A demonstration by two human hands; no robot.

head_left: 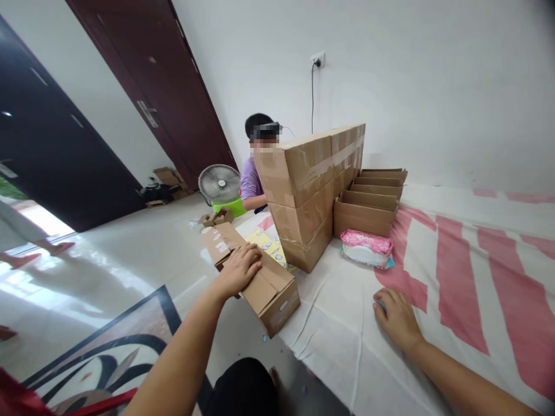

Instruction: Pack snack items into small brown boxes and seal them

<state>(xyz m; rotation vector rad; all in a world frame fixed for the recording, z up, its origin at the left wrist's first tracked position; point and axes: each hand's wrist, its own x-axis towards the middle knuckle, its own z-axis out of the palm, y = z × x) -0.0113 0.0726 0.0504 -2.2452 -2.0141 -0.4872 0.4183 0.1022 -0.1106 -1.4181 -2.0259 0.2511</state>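
My left hand [240, 268] lies flat on top of a long brown cardboard box [271, 283], fingers stretched over its lid. The box lies at a slant along the left edge of the cloth-covered table [333, 323]. A small white label shows on its near end. To the right, my right hand [396, 318] rests on the cloth with its fingers curled. A small grey thing [381, 304] peeks out under those fingers; its kind is hidden. Just behind that hand is a pink pack of wipes [366, 248].
Taped cartons [310, 196] stand stacked mid-table, beside a row of open cardboard boxes [368, 205]. Yellow patterned paper [267, 247] lies behind the long box. A person in a purple sleeve [251, 182] is behind the stack. A fan [220, 184] stands on the floor.
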